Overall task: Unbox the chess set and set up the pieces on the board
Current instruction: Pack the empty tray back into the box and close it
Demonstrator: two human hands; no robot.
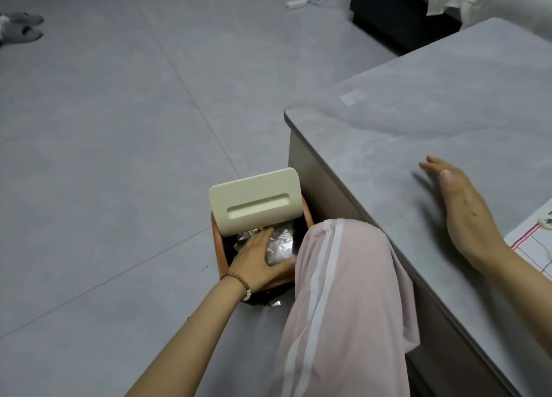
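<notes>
Chess board, a white red-lined sheet [530, 241], is barely showing. We are judging unboxing done, setup pending: left hand [258, 260], straight-fingered, is pressing down crumpled clear wrapping [280, 248]; right hand [466, 217] is hovering, fingers straight.

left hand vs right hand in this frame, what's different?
The left hand is low, in the bin on the floor, pressing on crumpled wrapping. The right hand is up over the table, holding nothing. The left hand lies palm down, while the right hand is turned on edge, thumb up. The left wrist wears a bead bracelet, and the right wrist is bare. Both hands have fairly straight fingers.
</notes>
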